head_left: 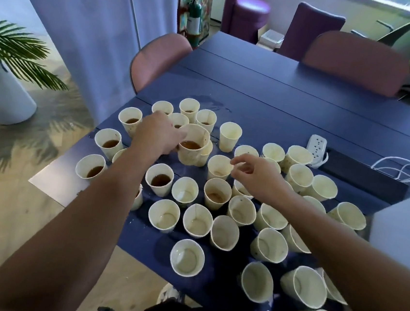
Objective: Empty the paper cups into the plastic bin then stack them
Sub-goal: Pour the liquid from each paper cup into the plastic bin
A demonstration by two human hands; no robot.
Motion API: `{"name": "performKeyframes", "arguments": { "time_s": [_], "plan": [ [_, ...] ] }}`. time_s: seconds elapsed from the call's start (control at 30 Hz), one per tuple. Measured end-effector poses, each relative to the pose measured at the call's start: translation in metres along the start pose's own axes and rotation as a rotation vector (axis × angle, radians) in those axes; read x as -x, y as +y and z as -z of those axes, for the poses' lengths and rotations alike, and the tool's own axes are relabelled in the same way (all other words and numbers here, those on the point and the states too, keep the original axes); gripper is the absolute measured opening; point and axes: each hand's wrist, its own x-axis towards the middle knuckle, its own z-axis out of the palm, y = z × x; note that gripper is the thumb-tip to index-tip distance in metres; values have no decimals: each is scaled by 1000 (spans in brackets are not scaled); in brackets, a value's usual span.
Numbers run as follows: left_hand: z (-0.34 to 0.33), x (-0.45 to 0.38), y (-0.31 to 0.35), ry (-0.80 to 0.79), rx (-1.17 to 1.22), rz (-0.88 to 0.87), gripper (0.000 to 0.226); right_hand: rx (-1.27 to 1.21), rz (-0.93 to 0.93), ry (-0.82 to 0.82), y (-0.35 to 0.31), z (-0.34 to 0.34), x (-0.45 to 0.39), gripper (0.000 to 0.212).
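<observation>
**Left hand lifts a full cup from the crowd**

We see dozens of small cream paper cups (193, 220) standing upright on the dark blue tabletop (292, 106), packed together across its near end from the left edge to the right. Their walls are pale, faintly speckled, with thin rolled rims.

Our left hand (156, 135) grips one cream paper cup of brown liquid (193, 144) by its rim and side, fingers curled round it, and it stands higher than its neighbours near the far left part of the cluster. Our right hand (255, 174) hovers over the middle of the group, thumb and forefinger nearly pinched together with nothing between them, other fingers loosely curled.

The cups toward the left edge hold brown liquid (161, 180), some about half full. Those toward the near edge and right side are emptied, with only a wet film or pale residue at the bottom. A wet patch (209, 100) glistens on the tabletop just beyond the farthest cups.

A white power strip (317, 145) lies near the right edge.
</observation>
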Motion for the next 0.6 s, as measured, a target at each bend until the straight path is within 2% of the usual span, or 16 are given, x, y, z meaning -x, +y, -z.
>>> {"name": "performKeyframes", "arguments": {
  "time_s": [0.1, 0.2, 0.4, 0.6],
  "plan": [
    [14, 36, 33, -23, 18, -105, 31, -14, 35, -103, 7, 9, 21, 47],
    [19, 68, 62, -47, 137, -179, 31, -88, 73, -84, 13, 19, 40, 69],
    [9, 123, 122, -138, 234, -301, 28, -262, 132, -4, 34, 51, 85, 82],
    [-13, 164, 177, -269, 312, -454, 28, -420, 106, 256, 71, 87, 134, 79]
  ]
}}
